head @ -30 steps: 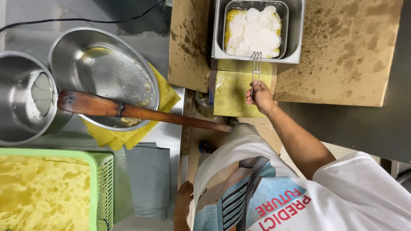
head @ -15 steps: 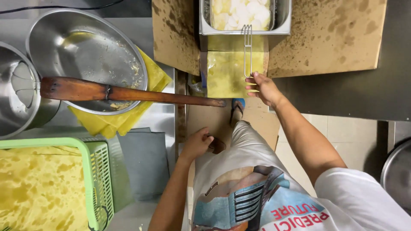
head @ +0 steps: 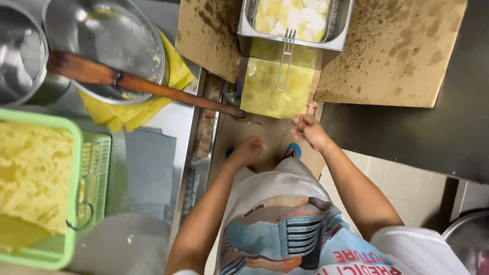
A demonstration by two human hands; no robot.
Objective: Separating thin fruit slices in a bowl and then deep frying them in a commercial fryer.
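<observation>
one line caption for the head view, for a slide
Both bare hands, left hand and right hand, hang empty below a fryer basket of pale food, beside a long wooden paddle.

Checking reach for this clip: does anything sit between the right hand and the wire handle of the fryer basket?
Nothing visible does. The right hand hangs just below the yellow-coated fryer front, and the wire handle lies bare on top of it. The wooden paddle ends off to the left.
</observation>
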